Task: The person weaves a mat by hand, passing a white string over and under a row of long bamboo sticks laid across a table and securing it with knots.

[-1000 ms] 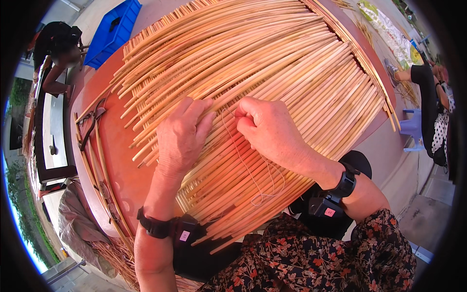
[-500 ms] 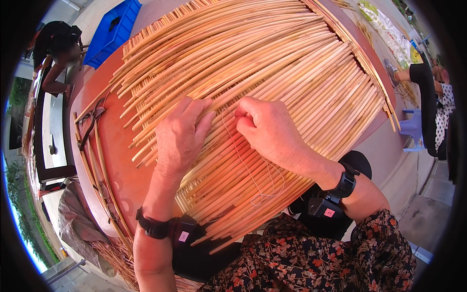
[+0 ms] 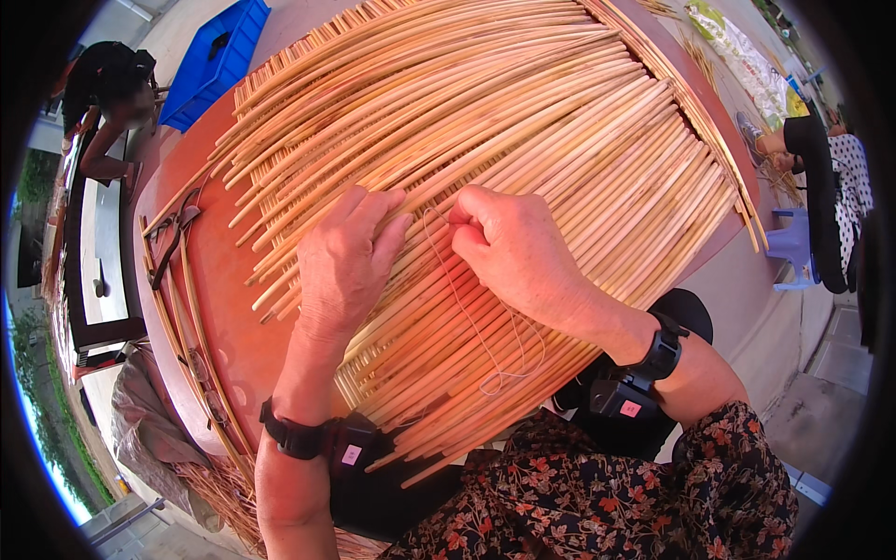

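Only the person right of the stick mat shifts; work stays at the mat's middle. Right hand clenches thread; left hand's grip, I cannot tell.

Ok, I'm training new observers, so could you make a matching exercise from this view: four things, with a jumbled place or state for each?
Column one
1. Right hand
2. Thin thread
3. Crate
4. Stool

Column two
A. On the ground, right of the table
B. Strong blue, beyond the table's left side
C. Fingers curled in
D. Trailing in loose loops across the sticks

Pairs: 1-C, 2-D, 3-B, 4-A
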`<move>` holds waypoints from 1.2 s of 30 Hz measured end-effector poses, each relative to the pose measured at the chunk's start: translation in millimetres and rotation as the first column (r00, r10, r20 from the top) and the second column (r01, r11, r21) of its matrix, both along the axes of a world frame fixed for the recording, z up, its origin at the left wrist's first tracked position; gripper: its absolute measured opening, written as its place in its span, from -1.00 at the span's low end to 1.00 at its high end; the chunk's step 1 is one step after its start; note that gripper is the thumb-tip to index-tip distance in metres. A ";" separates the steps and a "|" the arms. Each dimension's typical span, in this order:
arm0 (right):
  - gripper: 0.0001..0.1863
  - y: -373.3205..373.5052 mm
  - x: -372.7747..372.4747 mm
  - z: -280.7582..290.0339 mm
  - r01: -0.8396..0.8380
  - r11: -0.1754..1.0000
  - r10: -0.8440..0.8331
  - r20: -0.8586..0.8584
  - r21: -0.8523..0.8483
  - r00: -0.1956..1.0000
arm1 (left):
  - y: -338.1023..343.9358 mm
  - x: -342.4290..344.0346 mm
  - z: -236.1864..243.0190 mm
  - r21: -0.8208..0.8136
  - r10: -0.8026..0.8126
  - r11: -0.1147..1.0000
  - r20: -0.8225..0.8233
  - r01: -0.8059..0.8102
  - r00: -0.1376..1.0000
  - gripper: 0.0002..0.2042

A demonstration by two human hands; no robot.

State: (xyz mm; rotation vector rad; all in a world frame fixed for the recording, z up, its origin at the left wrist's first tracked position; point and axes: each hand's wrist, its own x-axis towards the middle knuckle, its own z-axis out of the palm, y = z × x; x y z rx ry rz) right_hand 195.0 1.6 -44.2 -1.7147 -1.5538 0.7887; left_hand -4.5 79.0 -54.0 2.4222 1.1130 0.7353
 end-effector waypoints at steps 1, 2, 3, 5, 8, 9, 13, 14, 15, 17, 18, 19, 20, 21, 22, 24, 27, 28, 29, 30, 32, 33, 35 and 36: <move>-0.90 -0.1 0.1 0.0 -0.001 1.000 0.001 -0.009 -0.007 1.000 | -0.1 0.0 0.4 -0.002 0.001 1.000 -0.005 -0.001 1.000 -0.79; -0.90 -0.2 0.2 -0.1 -0.003 1.000 0.003 0.000 -0.011 1.000 | -0.2 0.0 0.6 -0.004 0.002 1.000 -0.009 -0.002 1.000 -0.80; -0.90 -0.4 0.2 -0.3 -0.004 1.000 0.004 0.005 -0.014 1.000 | 0.2 0.2 0.9 -0.003 -0.002 1.000 -0.008 0.002 1.000 -0.80; -0.90 -0.6 0.2 -1.2 -0.004 1.000 0.004 0.011 -0.004 1.000 | 0.7 0.2 1.2 -0.001 -0.009 1.000 -0.003 0.009 1.000 -0.80; -0.90 -0.7 -0.2 -3.4 -0.002 1.000 0.001 0.015 0.028 1.000 | 1.0 0.4 1.2 0.008 -0.018 1.000 -0.007 0.018 1.000 -0.80; -0.91 -0.7 -0.2 -4.1 -0.002 0.999 0.002 0.015 0.034 1.000 | 1.0 0.4 1.2 0.004 -0.016 1.000 -0.009 0.016 1.000 -0.80; -0.91 -0.3 0.0 -6.4 -0.001 0.998 0.002 -0.012 0.066 1.000 | -0.2 0.6 1.4 -0.002 -0.013 1.000 -0.012 0.013 1.000 -0.80; -0.91 -0.2 0.3 -6.7 0.000 0.997 0.002 -0.020 0.079 1.000 | -0.6 0.9 1.4 0.001 -0.014 1.000 -0.012 0.014 1.000 -0.81; -0.90 -0.2 0.6 -6.9 0.000 0.997 0.002 -0.029 0.080 1.000 | -0.7 1.0 1.5 0.006 -0.016 1.000 -0.013 0.016 1.000 -0.81; -0.90 -0.1 1.1 -7.1 0.004 0.997 0.000 -0.055 0.073 0.999 | -1.1 1.5 1.8 0.022 -0.020 1.000 -0.015 0.020 1.000 -0.81; -0.89 0.0 1.3 -7.1 0.007 0.998 -0.003 -0.070 0.063 0.998 | -1.3 1.7 2.0 0.026 -0.019 0.999 -0.019 0.019 1.000 -0.81; -0.89 0.0 1.5 -7.1 0.007 0.998 -0.002 -0.077 0.066 0.997 | -2.0 2.0 2.1 0.032 -0.016 0.999 -0.022 0.017 1.000 -0.80; -0.88 0.2 1.5 -7.1 0.011 0.999 -0.007 -0.093 0.047 0.996 | -2.6 2.2 2.2 0.038 -0.014 0.999 -0.025 0.015 1.000 -0.80; -0.88 0.5 1.7 -7.1 0.011 0.999 -0.007 -0.102 0.039 0.995 | -2.8 2.5 2.4 0.040 -0.013 0.999 -0.026 0.014 1.000 -0.80; -0.87 0.8 1.7 -6.9 0.011 0.999 -0.007 -0.103 0.044 0.995 | -3.1 2.8 2.6 0.043 -0.013 0.999 -0.026 0.014 1.000 -0.81; -0.86 1.4 1.7 -6.4 0.007 0.999 -0.003 -0.101 0.039 0.995 | -3.6 3.3 3.1 0.043 -0.012 0.999 -0.028 0.013 1.000 -0.81; -0.86 1.5 1.5 -5.2 0.012 1.000 -0.010 -0.146 0.012 0.989 | -4.6 3.6 4.0 0.045 -0.013 0.999 -0.028 0.015 1.000 -0.81; -0.86 1.2 1.4 -4.8 0.015 1.000 -0.014 -0.176 0.003 0.984 | -4.8 3.9 4.1 0.052 -0.014 0.999 -0.024 0.015 1.000 -0.81; -0.85 0.9 1.4 -4.5 0.016 1.000 -0.017 -0.181 -0.010 0.983 | -5.0 4.1 4.1 0.055 -0.013 0.998 -0.022 0.014 1.000 -0.81; -0.85 0.5 1.3 -4.3 0.016 1.000 -0.019 -0.193 -0.017 0.981 | -5.3 4.4 4.1 0.056 -0.009 0.998 -0.021 0.010 1.000 -0.81; -0.85 0.2 1.2 -4.3 0.022 0.999 -0.026 -0.211 -0.024 0.977 | -6.3 5.0 3.8 0.050 0.002 0.999 -0.024 -0.001 1.000 -0.81; -0.85 0.3 1.0 -4.6 0.026 0.999 -0.030 -0.216 -0.023 0.976 | -6.8 5.3 3.6 0.048 0.004 0.999 -0.021 -0.003 1.000 -0.81; -0.86 1.3 0.9 -5.4 0.028 1.000 -0.027 -0.209 0.003 0.978 | -7.6 6.1 3.2 0.044 0.008 0.999 -0.015 -0.008 1.000 -0.81; -0.86 2.1 0.9 -5.8 0.026 0.999 -0.020 -0.196 0.026 0.980 | -8.0 6.5 3.1 0.055 0.005 0.998 -0.018 -0.004 1.000 -0.82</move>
